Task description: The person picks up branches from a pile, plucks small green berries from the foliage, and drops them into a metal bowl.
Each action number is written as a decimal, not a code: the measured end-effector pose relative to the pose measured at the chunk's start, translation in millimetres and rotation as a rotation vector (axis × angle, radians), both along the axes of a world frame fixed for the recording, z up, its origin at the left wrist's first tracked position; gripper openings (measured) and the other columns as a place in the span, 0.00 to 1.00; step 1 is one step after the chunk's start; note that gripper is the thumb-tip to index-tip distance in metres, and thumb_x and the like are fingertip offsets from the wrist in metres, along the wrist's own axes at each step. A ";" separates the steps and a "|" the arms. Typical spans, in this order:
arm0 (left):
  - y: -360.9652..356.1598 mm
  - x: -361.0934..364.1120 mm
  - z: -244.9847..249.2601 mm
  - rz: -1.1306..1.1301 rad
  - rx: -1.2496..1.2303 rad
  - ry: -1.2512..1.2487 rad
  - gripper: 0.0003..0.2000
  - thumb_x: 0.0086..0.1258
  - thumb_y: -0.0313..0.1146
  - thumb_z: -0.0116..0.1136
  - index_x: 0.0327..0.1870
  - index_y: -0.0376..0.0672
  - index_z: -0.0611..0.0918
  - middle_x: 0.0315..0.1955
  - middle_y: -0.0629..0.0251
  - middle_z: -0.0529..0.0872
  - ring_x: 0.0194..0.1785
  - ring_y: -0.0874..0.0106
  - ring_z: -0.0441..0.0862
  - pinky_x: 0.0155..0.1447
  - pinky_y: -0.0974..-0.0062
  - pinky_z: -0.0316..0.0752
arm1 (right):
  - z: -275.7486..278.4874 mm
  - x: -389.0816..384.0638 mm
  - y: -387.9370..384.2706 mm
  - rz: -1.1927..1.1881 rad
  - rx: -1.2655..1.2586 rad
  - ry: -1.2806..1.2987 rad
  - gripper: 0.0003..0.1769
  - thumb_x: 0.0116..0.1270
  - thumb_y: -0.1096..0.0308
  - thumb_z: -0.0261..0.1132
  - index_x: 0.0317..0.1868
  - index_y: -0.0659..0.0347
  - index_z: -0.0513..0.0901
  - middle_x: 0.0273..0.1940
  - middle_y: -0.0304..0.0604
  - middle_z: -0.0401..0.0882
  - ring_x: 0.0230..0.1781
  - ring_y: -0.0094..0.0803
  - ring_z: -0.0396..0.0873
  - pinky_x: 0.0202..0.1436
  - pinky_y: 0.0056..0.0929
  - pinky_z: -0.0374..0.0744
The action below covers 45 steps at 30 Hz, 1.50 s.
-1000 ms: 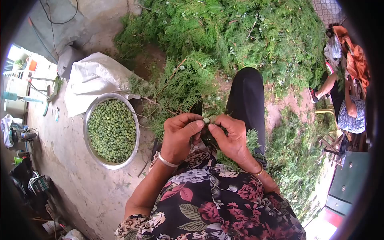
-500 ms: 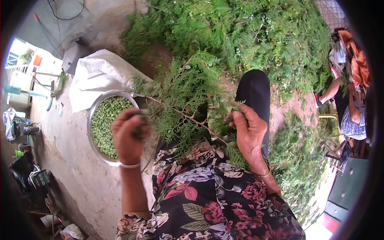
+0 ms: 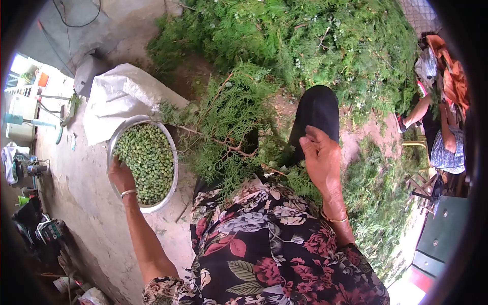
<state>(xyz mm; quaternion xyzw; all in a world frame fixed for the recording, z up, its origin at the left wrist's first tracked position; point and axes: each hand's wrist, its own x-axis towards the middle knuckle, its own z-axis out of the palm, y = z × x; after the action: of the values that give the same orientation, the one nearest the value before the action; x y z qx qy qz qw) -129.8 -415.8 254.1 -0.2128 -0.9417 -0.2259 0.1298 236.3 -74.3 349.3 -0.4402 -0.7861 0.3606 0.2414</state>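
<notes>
My left hand (image 3: 122, 176) is over the left side of a metal basin (image 3: 176, 175) filled with small green cones (image 3: 147, 157). Its fingers point down at the cones, partly hidden, and look loosened. My right hand (image 3: 324, 158) hovers by my right knee, thumb and forefinger apart, nothing visible between them. Across my lap lies a leafy evergreen branch (image 3: 236, 148) with flat, scaly sprays and a brown stem. Neither hand touches the stem.
A large heap of cut evergreen branches (image 3: 284, 40) spreads ahead, with more greenery (image 3: 376, 203) at the right. A white sack (image 3: 127, 94) lies behind the basin. At the far right another person (image 3: 447, 142) sits. Assorted household items (image 3: 48, 229) stand at the left.
My left hand has moved left and down from beside the branch to the basin; the dark clump in it no longer shows. My right hand has shifted slightly right, and its pinch has loosened.
</notes>
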 end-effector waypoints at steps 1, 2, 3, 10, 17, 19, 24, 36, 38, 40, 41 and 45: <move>4.8 2.9 9.4 0.116 -0.064 -0.008 0.18 0.58 0.25 0.60 0.52 0.40 0.79 0.41 0.47 0.84 0.45 0.51 0.82 0.50 0.60 0.75 | 0.9 0.2 -1.7 -0.004 0.001 -0.001 0.19 0.64 0.66 0.64 0.49 0.73 0.78 0.40 0.63 0.81 0.41 0.50 0.83 0.44 0.37 0.80; 9.9 7.2 20.0 0.234 -0.130 -0.014 0.17 0.58 0.26 0.60 0.50 0.37 0.79 0.36 0.46 0.85 0.40 0.50 0.83 0.45 0.58 0.76 | 1.5 0.4 -4.3 0.007 -0.009 0.033 0.17 0.63 0.68 0.66 0.48 0.72 0.79 0.39 0.61 0.82 0.39 0.45 0.84 0.41 0.35 0.80; 18.8 13.3 30.5 0.276 -0.241 -0.032 0.14 0.59 0.27 0.61 0.46 0.34 0.80 0.34 0.45 0.84 0.37 0.48 0.82 0.41 0.56 0.75 | 2.4 0.8 -6.9 0.017 -0.020 0.068 0.15 0.62 0.69 0.67 0.46 0.71 0.80 0.38 0.59 0.83 0.37 0.41 0.84 0.39 0.32 0.80; 98.9 97.7 72.6 -0.370 0.270 -0.207 0.10 0.58 0.25 0.65 0.40 0.34 0.83 0.27 0.58 0.86 0.29 0.72 0.82 0.34 0.75 0.76 | 24.9 2.9 -21.1 0.191 -0.223 0.091 0.08 0.60 0.75 0.67 0.40 0.68 0.83 0.32 0.49 0.83 0.28 0.22 0.77 0.31 0.23 0.75; 178.6 218.8 103.4 -0.463 0.538 -1.582 0.12 0.70 0.34 0.56 0.34 0.31 0.82 0.25 0.59 0.85 0.26 0.74 0.81 0.30 0.79 0.75 | 14.0 -6.9 -28.0 0.413 -0.207 -0.020 0.11 0.56 0.75 0.66 0.41 0.67 0.82 0.34 0.52 0.82 0.31 0.40 0.82 0.35 0.32 0.78; 182.9 222.7 94.8 -0.429 0.583 -1.763 0.12 0.70 0.34 0.55 0.35 0.31 0.82 0.26 0.58 0.85 0.27 0.73 0.82 0.30 0.79 0.75 | 14.6 -9.0 -27.7 0.458 -0.188 -0.043 0.12 0.55 0.74 0.66 0.41 0.67 0.82 0.35 0.52 0.82 0.33 0.44 0.82 0.37 0.35 0.79; 184.2 224.6 82.1 -0.311 0.761 -1.901 0.10 0.70 0.32 0.55 0.32 0.33 0.79 0.26 0.60 0.83 0.28 0.71 0.81 0.31 0.77 0.73 | 9.8 -11.9 -33.2 0.423 -0.267 0.011 0.16 0.55 0.75 0.64 0.46 0.68 0.80 0.37 0.55 0.81 0.36 0.46 0.82 0.40 0.36 0.80; 188.0 221.8 67.0 -0.248 0.972 -2.186 0.11 0.73 0.36 0.49 0.42 0.34 0.76 0.31 0.55 0.81 0.27 0.73 0.72 0.28 0.75 0.65 | -10.1 -16.1 -28.1 0.295 -0.638 0.283 0.15 0.57 0.84 0.60 0.47 0.73 0.78 0.33 0.41 0.81 0.33 0.22 0.80 0.37 0.20 0.78; 187.0 221.9 67.6 -0.247 0.967 -2.180 0.11 0.73 0.35 0.50 0.41 0.35 0.76 0.31 0.55 0.81 0.27 0.73 0.72 0.28 0.76 0.65 | -10.1 -17.4 -27.0 0.343 -0.693 0.209 0.16 0.57 0.85 0.60 0.47 0.72 0.78 0.34 0.40 0.80 0.34 0.21 0.79 0.38 0.20 0.78; 187.7 220.7 70.3 -0.247 0.963 -2.177 0.11 0.72 0.35 0.51 0.41 0.35 0.77 0.31 0.54 0.81 0.26 0.73 0.72 0.28 0.76 0.65 | -7.9 -18.4 -27.4 0.390 -0.745 0.131 0.16 0.56 0.85 0.60 0.48 0.72 0.78 0.34 0.40 0.80 0.35 0.20 0.78 0.38 0.19 0.78; 188.6 219.4 72.5 -0.251 0.924 -2.182 0.10 0.72 0.35 0.52 0.40 0.35 0.77 0.30 0.56 0.80 0.25 0.73 0.71 0.27 0.76 0.64 | -5.5 -18.6 -30.3 0.367 -0.674 0.152 0.16 0.56 0.84 0.60 0.47 0.71 0.79 0.34 0.39 0.79 0.34 0.19 0.77 0.37 0.20 0.77; 189.5 222.7 67.7 -0.146 1.008 -2.191 0.07 0.70 0.32 0.55 0.36 0.37 0.77 0.29 0.62 0.78 0.24 0.74 0.70 0.26 0.76 0.63 | -8.2 -22.3 -47.8 0.286 -0.140 0.161 0.15 0.52 0.80 0.63 0.43 0.68 0.77 0.35 0.46 0.77 0.32 0.31 0.78 0.34 0.29 0.77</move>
<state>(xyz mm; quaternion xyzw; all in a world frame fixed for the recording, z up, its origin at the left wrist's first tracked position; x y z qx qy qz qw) 92.9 -226.3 321.8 0.1133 -0.3440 -0.6353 -0.6821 214.1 -122.1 341.1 -0.3094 -0.7919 0.4790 0.2186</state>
